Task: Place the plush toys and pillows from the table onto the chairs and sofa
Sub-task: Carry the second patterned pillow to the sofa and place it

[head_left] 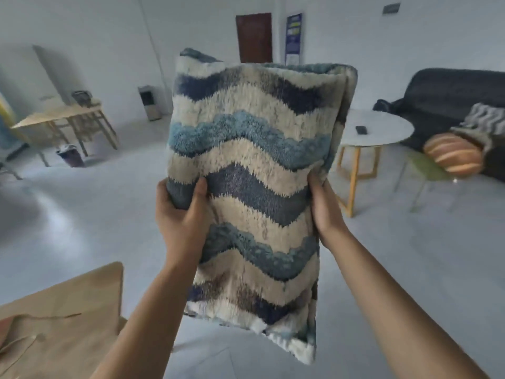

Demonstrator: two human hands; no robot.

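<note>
Wave-patterned pillow point(251, 170) held upright above the floor.
Left hand point(181, 212) and right hand point(325, 206) each grip one side edge; sofa point(451, 99) at far right.

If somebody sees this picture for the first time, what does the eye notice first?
First the big wavy-striped pillow, blue and cream, held up in the middle by the left hand and right hand. Then, at the right, the dark sofa with an orange striped cushion before it.
</note>
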